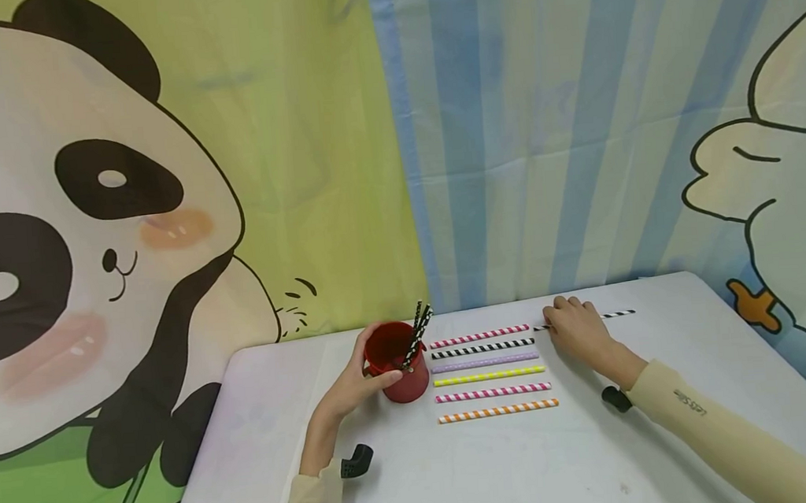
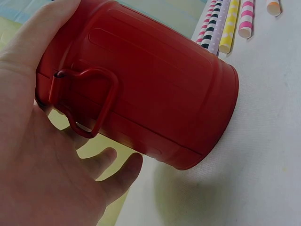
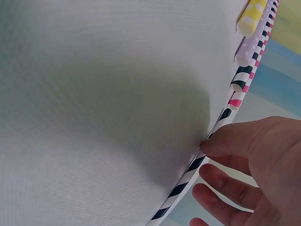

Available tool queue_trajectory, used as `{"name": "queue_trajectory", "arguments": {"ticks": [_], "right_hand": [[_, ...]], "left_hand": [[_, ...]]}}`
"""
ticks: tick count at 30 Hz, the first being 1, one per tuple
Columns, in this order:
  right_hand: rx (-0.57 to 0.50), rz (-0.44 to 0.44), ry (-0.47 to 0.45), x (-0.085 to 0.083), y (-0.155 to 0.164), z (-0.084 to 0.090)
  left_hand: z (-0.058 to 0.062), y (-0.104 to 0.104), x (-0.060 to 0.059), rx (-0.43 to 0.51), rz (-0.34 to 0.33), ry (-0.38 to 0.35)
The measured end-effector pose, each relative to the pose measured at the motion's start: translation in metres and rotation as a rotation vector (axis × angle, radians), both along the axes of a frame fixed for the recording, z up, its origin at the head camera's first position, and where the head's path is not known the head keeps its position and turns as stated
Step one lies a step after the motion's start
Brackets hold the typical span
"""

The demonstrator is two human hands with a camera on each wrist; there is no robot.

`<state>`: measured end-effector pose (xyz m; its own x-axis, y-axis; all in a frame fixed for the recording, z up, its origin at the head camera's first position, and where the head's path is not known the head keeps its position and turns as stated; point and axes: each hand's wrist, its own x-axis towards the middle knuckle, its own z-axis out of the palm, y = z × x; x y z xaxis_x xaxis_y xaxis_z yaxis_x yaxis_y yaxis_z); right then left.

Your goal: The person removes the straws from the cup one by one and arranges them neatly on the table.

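My left hand (image 1: 352, 388) grips a small red metal bucket (image 1: 408, 388) near its rim, thumb on the near side. In the left wrist view the bucket's wire side handle (image 2: 110, 96) sits between thumb and fingers. Several black straws with white dots (image 1: 418, 335) lean inside the bucket toward its right side. At the right, my right hand (image 1: 580, 335) pinches a black-and-white striped straw (image 1: 619, 314) between thumb and forefinger. This straw (image 3: 178, 189) lies along the tabletop in the right wrist view, its middle covered by the fingers.
Between the hands, paper straws lie in parallel rows: red-striped (image 1: 481, 336), black-striped (image 1: 483, 348), purple dotted (image 1: 484, 363), yellow (image 1: 489, 376), pink-striped (image 1: 494, 392) and orange-striped (image 1: 498, 410). They rest on a white table (image 1: 520, 471). A cartoon-printed curtain (image 1: 326, 171) hangs behind.
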<state>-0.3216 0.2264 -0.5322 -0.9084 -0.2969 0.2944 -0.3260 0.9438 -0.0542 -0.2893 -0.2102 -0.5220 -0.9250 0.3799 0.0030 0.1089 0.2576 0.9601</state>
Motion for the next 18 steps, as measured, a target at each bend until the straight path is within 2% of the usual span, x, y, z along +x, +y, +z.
{"name": "queue_trajectory", "arguments": {"ticks": [18], "right_hand": [[0.002,0.006,0.009,0.0006,0.0023,0.001]], "left_hand": [[-0.0004,0.0006,-0.0004,0.0,0.0,-0.002]]}}
